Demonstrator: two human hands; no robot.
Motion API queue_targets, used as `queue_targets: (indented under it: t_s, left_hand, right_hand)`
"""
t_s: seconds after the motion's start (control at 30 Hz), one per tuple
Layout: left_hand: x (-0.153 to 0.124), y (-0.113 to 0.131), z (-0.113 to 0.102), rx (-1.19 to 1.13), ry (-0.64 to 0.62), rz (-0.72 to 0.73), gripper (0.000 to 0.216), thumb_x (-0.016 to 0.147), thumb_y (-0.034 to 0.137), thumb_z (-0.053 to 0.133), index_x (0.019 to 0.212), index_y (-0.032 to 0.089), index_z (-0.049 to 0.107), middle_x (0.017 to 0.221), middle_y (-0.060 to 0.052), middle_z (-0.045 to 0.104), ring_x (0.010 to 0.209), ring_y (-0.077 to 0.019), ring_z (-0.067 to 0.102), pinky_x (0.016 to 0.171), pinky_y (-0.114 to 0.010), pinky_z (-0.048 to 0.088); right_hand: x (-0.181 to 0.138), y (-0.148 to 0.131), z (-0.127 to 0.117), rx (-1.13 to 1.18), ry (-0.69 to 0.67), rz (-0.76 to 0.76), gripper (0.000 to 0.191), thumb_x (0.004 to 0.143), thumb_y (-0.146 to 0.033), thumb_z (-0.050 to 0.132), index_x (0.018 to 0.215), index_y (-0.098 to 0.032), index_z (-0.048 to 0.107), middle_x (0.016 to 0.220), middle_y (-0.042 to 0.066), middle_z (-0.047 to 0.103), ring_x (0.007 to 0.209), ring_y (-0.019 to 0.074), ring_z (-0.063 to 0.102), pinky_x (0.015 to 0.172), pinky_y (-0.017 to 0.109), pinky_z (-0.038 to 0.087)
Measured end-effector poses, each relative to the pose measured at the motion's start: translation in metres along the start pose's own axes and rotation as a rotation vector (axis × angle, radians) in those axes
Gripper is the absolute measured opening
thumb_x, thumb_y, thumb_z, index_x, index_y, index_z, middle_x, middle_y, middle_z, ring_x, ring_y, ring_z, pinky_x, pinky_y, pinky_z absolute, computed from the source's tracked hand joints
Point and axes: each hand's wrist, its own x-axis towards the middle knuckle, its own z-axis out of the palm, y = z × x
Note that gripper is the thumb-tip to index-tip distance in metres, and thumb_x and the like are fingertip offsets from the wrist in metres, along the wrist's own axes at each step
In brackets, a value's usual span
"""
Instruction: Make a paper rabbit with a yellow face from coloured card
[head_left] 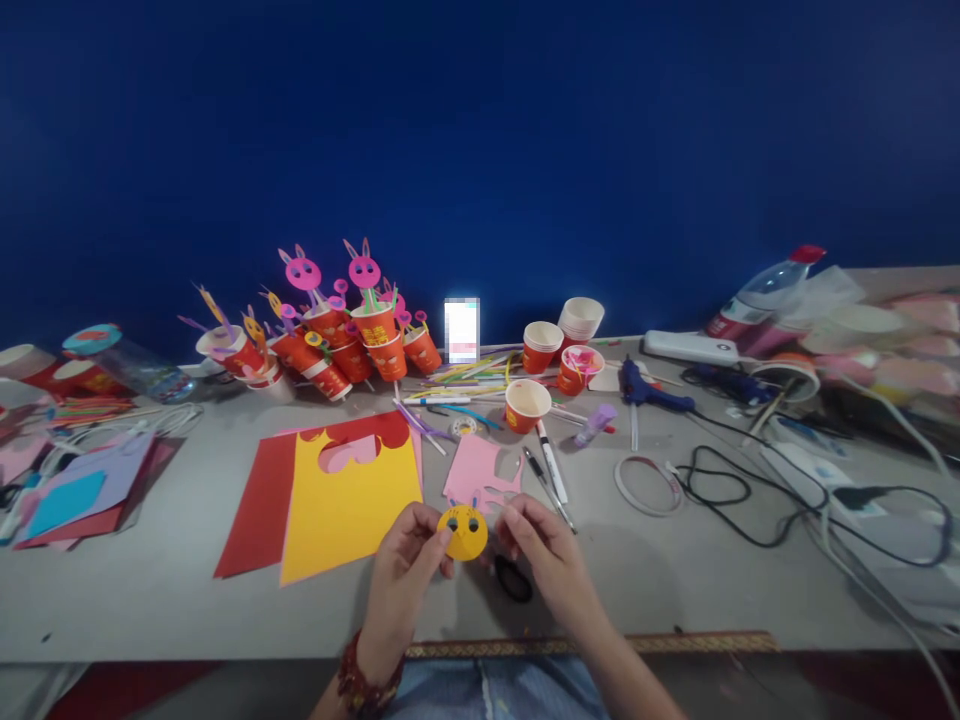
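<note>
My left hand (411,560) pinches a yellow paper disc (466,543) between thumb and fingers. Two googly eyes, drawn lines and small ears at the top make it look like an animal face. Close to its right edge is my right hand (541,545), its fingers curled and thumb against fingertips; whatever they hold, if anything, is too small to make out. Below those fingers lies a black loop (513,578), apparently a scissors handle, partly hidden. Just beyond the disc is a cut sheet of pink paper (474,468). A black pen (547,487) and a white marker (553,462) lie beyond my right hand.
Yellow paper (352,520) overlaps red paper (251,510) on the left. Decorated red paper cups (386,358) stand behind, near a lit phone (461,330). To the right are a glue stick (596,425), tape roll (648,485), blue glue gun (652,390) and tangled cables (739,490).
</note>
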Motion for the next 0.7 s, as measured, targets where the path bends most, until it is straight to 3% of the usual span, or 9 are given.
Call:
queue_targets:
  t_s: [0.13,0.33,0.47,0.7]
  left_hand:
    - [-0.001,-0.002,0.0,0.013,0.016,-0.004,0.024,0.083,0.039,0.069,0.079,0.019,0.057,0.074,0.003,0.056,0.056,-0.0089,0.053,0.054,-0.021,0.043]
    - [-0.002,-0.004,-0.001,0.009,0.01,0.013,0.024,0.085,0.039,0.068,0.08,0.018,0.057,0.074,0.002,0.055,0.055,-0.0083,0.053,0.054,-0.021,0.041]
    - [-0.002,-0.004,0.0,-0.002,-0.002,0.013,0.024,0.086,0.038,0.067,0.08,0.018,0.057,0.073,0.003,0.054,0.055,-0.0076,0.052,0.054,-0.02,0.041]
    - [-0.001,-0.004,0.002,-0.012,-0.004,0.019,0.023,0.085,0.037,0.069,0.08,0.018,0.057,0.074,0.003,0.055,0.056,-0.008,0.052,0.055,-0.02,0.042]
  right_hand:
    - [-0.002,0.001,0.005,0.012,-0.031,-0.014,0.039,0.088,-0.058,0.056,0.078,-0.021,0.058,0.067,-0.001,0.054,0.056,0.0139,0.049,0.053,0.025,0.041]
    - [-0.005,0.012,0.002,-0.06,0.113,-0.037,0.045,0.086,-0.059,0.059,0.062,-0.022,0.047,0.053,-0.005,0.04,0.048,0.0124,0.037,0.047,0.025,0.032]
    - [-0.008,0.015,0.001,-0.04,0.152,-0.023,0.054,0.092,-0.06,0.047,0.054,-0.022,0.044,0.049,-0.004,0.04,0.046,0.0128,0.037,0.047,0.027,0.031]
    - [-0.013,0.009,0.008,0.08,-0.03,-0.042,0.03,0.088,-0.05,0.06,0.087,-0.02,0.059,0.069,-0.001,0.053,0.057,0.0131,0.046,0.052,0.024,0.038]
